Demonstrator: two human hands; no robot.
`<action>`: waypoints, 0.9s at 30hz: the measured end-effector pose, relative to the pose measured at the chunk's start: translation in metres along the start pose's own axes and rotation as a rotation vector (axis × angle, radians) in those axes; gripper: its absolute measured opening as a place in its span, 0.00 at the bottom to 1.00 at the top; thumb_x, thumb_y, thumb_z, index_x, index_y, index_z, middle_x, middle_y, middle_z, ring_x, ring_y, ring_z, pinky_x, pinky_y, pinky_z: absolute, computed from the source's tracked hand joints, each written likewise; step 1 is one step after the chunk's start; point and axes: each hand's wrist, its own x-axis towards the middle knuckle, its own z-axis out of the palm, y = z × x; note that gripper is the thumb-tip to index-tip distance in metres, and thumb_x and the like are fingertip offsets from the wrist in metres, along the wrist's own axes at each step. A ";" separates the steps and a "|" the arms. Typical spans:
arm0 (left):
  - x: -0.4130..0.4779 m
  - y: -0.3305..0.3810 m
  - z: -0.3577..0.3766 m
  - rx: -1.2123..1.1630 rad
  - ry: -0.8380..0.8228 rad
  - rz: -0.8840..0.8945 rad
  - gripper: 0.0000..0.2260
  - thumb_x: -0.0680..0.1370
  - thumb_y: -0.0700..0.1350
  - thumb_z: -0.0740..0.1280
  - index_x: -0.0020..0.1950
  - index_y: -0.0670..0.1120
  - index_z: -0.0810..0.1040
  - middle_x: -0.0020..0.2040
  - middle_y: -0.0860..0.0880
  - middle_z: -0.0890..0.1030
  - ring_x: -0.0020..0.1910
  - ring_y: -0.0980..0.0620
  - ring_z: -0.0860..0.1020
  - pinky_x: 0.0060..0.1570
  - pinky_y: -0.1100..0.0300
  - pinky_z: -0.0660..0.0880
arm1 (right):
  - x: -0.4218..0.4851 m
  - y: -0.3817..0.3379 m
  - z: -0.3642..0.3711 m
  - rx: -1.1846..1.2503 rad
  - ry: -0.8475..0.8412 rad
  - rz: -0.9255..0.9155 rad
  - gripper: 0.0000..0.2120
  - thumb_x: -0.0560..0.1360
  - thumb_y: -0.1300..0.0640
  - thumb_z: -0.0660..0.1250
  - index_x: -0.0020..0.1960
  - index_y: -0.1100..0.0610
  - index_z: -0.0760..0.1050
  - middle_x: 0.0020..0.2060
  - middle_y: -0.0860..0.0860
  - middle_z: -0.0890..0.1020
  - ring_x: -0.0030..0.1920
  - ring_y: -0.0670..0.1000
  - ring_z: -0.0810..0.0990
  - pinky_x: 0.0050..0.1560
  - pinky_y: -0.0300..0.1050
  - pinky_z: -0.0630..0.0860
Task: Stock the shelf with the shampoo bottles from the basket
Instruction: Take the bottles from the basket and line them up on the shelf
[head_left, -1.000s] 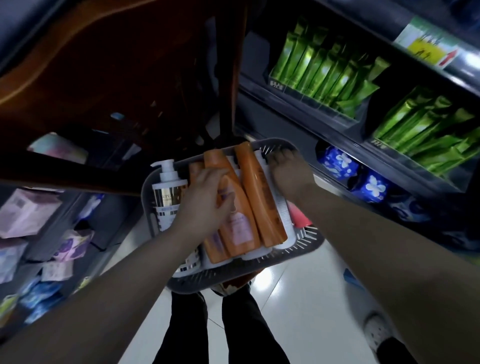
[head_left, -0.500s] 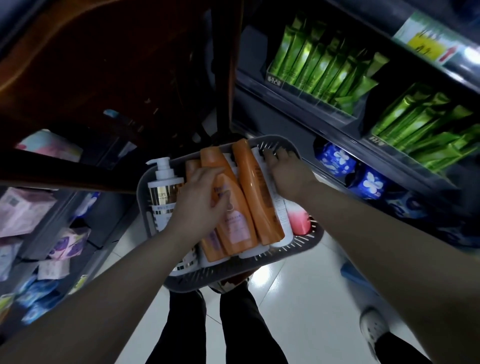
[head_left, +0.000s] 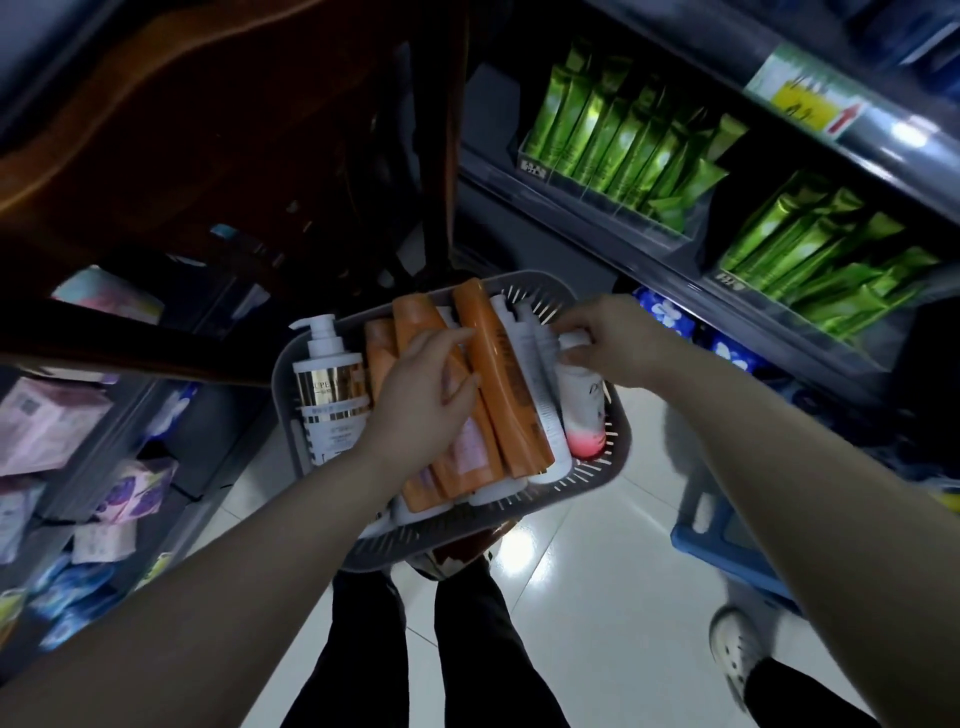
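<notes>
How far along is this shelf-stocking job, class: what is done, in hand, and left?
Done: nothing visible; the basket is packed. In hand: the right hand curls its fingers round the white-and-pink bottle; the left hand lies on the orange bottles, grip unclear. Left: every bottle, the pump bottle included, lies in the basket, unshelved.

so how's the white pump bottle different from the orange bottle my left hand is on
Colour: the pump bottle is white with a gold band; the orange bottle is orange with a pale label.
Top: the pump bottle has a pump spout, the orange bottle a plain cap.
Contact: the left hand rests on the orange bottle; no hand touches the pump bottle.
Both lie in the grey basket.
</notes>
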 end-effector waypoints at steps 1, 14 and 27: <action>0.001 0.005 0.002 -0.029 -0.046 -0.006 0.21 0.78 0.44 0.66 0.71 0.52 0.68 0.66 0.54 0.71 0.62 0.59 0.69 0.60 0.64 0.65 | -0.007 0.000 -0.009 0.017 0.022 0.013 0.14 0.72 0.58 0.72 0.57 0.59 0.81 0.53 0.54 0.82 0.53 0.53 0.79 0.49 0.38 0.67; -0.021 0.041 0.011 -0.601 -0.074 -0.237 0.18 0.76 0.44 0.70 0.60 0.60 0.70 0.53 0.58 0.80 0.51 0.59 0.80 0.43 0.66 0.78 | -0.035 -0.050 -0.044 0.781 0.357 0.068 0.16 0.75 0.50 0.69 0.62 0.49 0.76 0.48 0.48 0.81 0.48 0.43 0.79 0.53 0.41 0.74; -0.071 -0.028 -0.036 -0.617 0.193 -0.420 0.15 0.74 0.43 0.72 0.57 0.56 0.74 0.52 0.55 0.82 0.48 0.60 0.82 0.45 0.62 0.78 | -0.003 -0.060 0.074 0.453 0.071 0.326 0.29 0.72 0.52 0.70 0.69 0.59 0.65 0.50 0.53 0.76 0.50 0.51 0.75 0.43 0.38 0.66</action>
